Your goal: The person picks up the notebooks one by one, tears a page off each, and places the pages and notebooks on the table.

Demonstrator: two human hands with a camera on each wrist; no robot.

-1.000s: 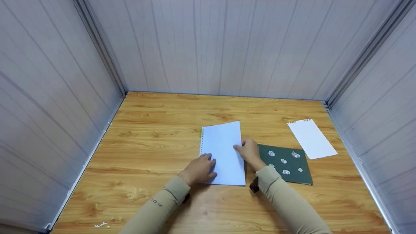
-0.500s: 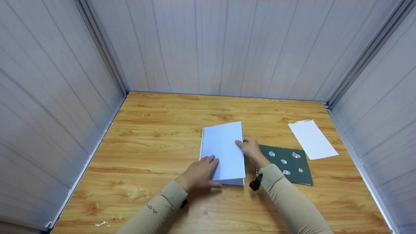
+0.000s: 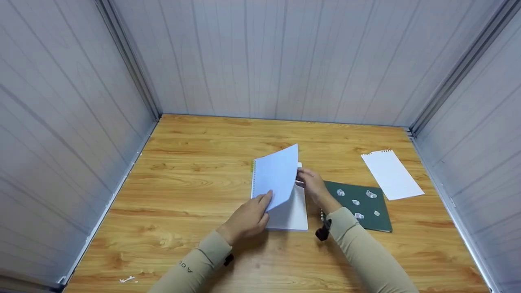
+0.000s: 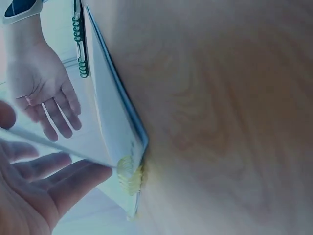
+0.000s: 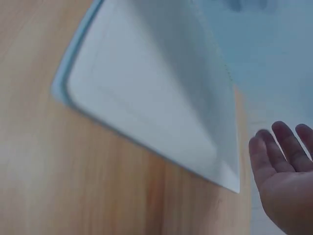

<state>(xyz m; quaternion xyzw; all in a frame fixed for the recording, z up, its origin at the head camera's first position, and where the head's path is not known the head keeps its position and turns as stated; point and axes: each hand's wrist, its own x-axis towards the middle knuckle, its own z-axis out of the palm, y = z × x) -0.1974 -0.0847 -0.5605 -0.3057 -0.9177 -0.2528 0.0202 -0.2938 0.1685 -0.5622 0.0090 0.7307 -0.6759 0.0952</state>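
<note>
Here, your left hand (image 3: 246, 215) pinches a lifted rectangular white page (image 3: 276, 177) of the yellow-coiled paper notebook (image 3: 291, 215); your right hand (image 3: 314, 186), fingers slightly spread, beside it.

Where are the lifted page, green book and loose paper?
Lifted page (image 3: 276, 173), head view: middle of its face.
Green book (image 3: 366, 208), head view: middle of its cover.
Loose paper (image 3: 392, 175), head view: middle of its top side.

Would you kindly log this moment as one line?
left hand: pinches lifted page; right hand: near page's free edge; green notebook: right of page; loose paper: farther right
</note>
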